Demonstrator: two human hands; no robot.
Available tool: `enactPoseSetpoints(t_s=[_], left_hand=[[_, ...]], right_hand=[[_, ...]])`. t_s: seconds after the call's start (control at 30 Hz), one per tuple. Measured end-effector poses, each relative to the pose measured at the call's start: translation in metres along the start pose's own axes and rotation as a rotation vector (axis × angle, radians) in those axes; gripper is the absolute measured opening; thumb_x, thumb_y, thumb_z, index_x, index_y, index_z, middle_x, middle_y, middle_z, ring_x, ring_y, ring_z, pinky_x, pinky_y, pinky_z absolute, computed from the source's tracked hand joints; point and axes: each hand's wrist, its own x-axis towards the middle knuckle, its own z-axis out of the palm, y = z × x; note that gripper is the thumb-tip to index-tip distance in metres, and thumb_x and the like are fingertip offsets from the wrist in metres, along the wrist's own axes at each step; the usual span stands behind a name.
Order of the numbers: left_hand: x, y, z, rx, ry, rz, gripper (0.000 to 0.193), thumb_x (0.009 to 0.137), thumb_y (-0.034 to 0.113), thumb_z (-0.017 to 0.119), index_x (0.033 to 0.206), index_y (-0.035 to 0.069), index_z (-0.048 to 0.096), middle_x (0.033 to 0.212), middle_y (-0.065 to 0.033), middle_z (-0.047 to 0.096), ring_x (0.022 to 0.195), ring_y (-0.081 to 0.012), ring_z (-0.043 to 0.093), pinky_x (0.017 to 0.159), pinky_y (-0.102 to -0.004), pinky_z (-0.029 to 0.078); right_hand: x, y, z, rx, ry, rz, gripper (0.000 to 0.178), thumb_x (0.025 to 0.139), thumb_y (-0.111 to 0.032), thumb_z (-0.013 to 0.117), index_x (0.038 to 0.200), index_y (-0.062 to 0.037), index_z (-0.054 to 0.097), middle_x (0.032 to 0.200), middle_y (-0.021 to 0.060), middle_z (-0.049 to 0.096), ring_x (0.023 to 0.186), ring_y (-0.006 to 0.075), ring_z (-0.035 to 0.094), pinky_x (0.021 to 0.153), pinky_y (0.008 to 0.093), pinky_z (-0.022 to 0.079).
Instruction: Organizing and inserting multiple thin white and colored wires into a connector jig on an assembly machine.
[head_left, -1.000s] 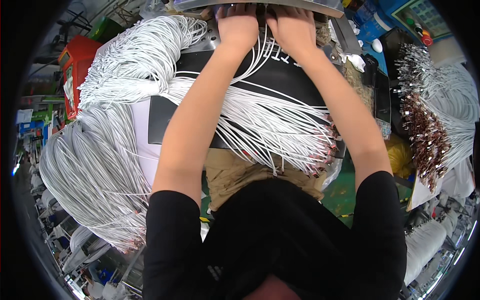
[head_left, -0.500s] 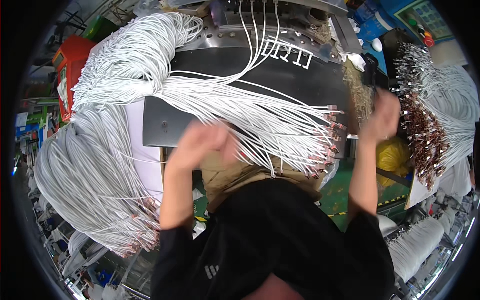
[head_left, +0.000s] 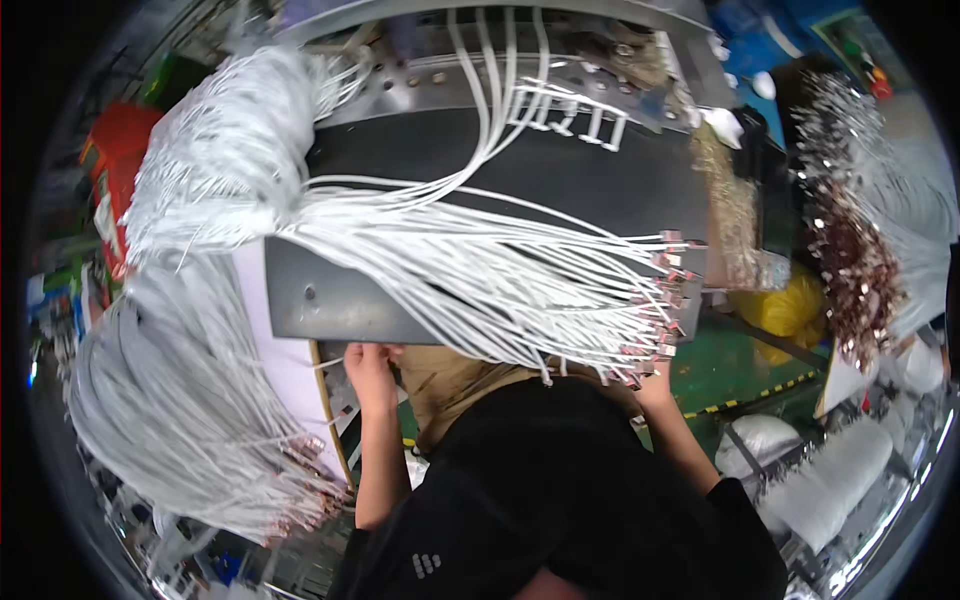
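Note:
A bundle of white cables (head_left: 450,270) with small reddish-brown connectors (head_left: 668,300) at its right ends lies across a black work plate (head_left: 360,300). My left hand (head_left: 370,372) is at the plate's near edge, left of my lap, with its fingers curled in and their tips out of sight under the edge. Below the connector ends, close to my right side, is my right hand (head_left: 655,382); the cables and plate cover its fingers. Several cables run up from the bundle into a grey metal machine (head_left: 440,85) at the back. White moulded plastic pieces (head_left: 570,110) lie before the machine.
A big coil of white cable (head_left: 220,150) rises at the back left. Another grey-white cable bundle (head_left: 190,390) hangs over a pale board (head_left: 290,390) on the left. More cables with brown ends (head_left: 855,270) stand at the right, near a yellow bag (head_left: 785,305).
Both hands have come down from above the plate toward my body: the left to the near edge, the right from the far right to below the connectors. The view has shifted slightly.

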Motion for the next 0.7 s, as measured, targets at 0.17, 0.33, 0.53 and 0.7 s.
enactPoseSetpoints(t_s=[0.17, 0.33, 0.53, 0.7], left_hand=[[-0.007, 0.011, -0.003, -0.001, 0.155, 0.034, 0.019, 0.100, 0.018, 0.057, 0.095, -0.001, 0.060, 0.083, -0.0094, 0.068, 0.070, -0.0166, 0.064, 0.062, -0.0292, 0.052], [0.003, 0.000, -0.016, -0.048, 0.103, 0.020, 0.020, 0.102, 0.019, 0.055, 0.097, 0.000, 0.059, 0.084, -0.0083, 0.067, 0.072, -0.0165, 0.064, 0.062, -0.0289, 0.051], [0.008, -0.005, -0.016, -0.024, 0.052, 0.019, 0.025, 0.104, 0.025, 0.053, 0.095, 0.002, 0.057, 0.084, -0.0097, 0.066, 0.069, -0.0179, 0.063, 0.063, -0.0289, 0.052], [-0.010, -0.004, 0.004, -0.075, 0.037, 0.053, 0.030, 0.106, 0.029, 0.051, 0.091, 0.003, 0.057, 0.082, -0.0091, 0.066, 0.068, -0.0181, 0.063, 0.066, -0.0305, 0.052]], right_hand=[[0.017, 0.077, -0.018, -0.294, -0.146, -0.123, 0.055, 0.082, -0.016, 0.074, 0.129, -0.0050, 0.048, 0.115, 0.0152, 0.066, 0.104, 0.0288, 0.067, 0.086, 0.0421, 0.055], [0.019, 0.033, -0.006, -0.222, -0.158, -0.098, 0.076, 0.082, -0.007, 0.075, 0.146, -0.0047, 0.034, 0.125, 0.0113, 0.065, 0.106, 0.0257, 0.068, 0.097, 0.0413, 0.054], [0.030, 0.047, -0.005, -0.332, -0.103, -0.103, 0.072, 0.082, -0.006, 0.073, 0.145, -0.0008, 0.038, 0.130, 0.0128, 0.062, 0.104, 0.0274, 0.067, 0.096, 0.0415, 0.052], [0.016, -0.041, 0.010, -0.464, 0.117, -0.307, 0.049, 0.085, -0.013, 0.074, 0.129, -0.0003, 0.058, 0.117, 0.0126, 0.069, 0.096, 0.0244, 0.069, 0.086, 0.0390, 0.055]])
